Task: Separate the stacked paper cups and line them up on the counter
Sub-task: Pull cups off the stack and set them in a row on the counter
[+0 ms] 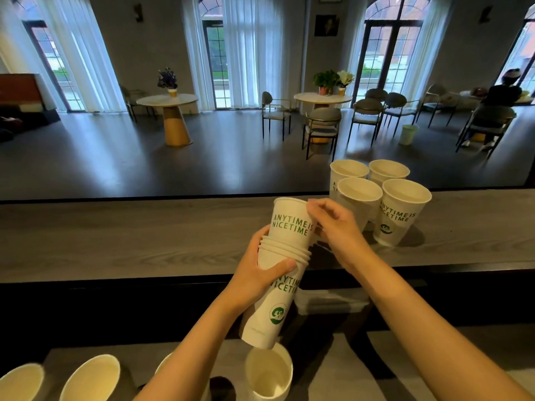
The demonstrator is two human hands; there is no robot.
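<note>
Cups in a nested stack sit clasped in the left hand, while the right hand pinches the top cup at its rim. Best to twist gently as it lifts, then set it on the worktop beside the four standing cups just beyond that right grip.

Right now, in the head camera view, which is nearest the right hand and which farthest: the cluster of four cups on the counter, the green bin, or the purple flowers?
1. Four cups, just right of the right hand.
2. Green bin, on the floor beyond the counter.
3. Purple flowers, on the far left table.
</note>
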